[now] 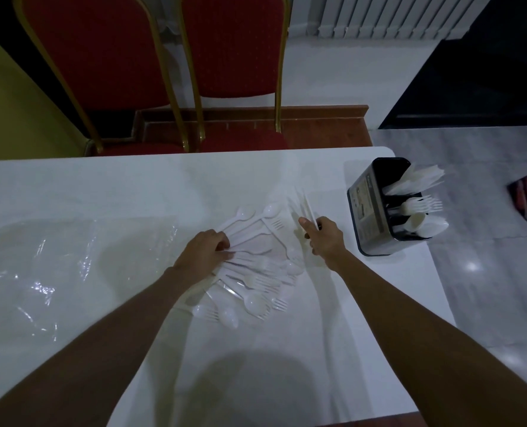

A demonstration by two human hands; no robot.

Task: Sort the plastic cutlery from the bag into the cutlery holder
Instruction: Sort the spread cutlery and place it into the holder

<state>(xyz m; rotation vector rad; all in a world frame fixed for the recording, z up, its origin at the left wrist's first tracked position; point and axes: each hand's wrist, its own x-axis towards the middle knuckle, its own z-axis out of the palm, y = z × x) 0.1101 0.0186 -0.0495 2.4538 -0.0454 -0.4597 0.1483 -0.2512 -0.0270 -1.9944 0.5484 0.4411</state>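
Roughly midway, reckoned left to right:

- Plastic bag [37, 272]: clear, flattened on the white table [132, 186] at far left, well apart from the holder. It looks emptied, though its transparency on the pale surface makes a stray piece inside hard to rule out.
- Left hand [208, 249]: palm down, fingers curled onto the near-left edge of the loose pile, pressing or gathering handles. No single piece is lifted clear; whether it has closed on any one item cannot be told.
- Loose cutlery pile [253, 272]: white spoons and forks, with what may be knives among them, fanned on the table between the two hands and trailing toward the person. This is the unsorted remainder, a fair number of pieces overlapping each other.
- Right hand [320, 235]: closed around a small bundle of white pieces [302, 204], the thumb laid alongside and the free ends pointing away from the person. The ends are blurred and pale, so their type is uncertain; slender, probably knives.
- Cutlery holder [388, 208]: dark, upright, near the right edge of the table, just beside the right hand. Already stocked in separate compartments: knives at the far end, forks in the middle, spoons nearest.
- Outstanding, by judgement: deliver the held bundle to its compartment, then clear the pile by type.
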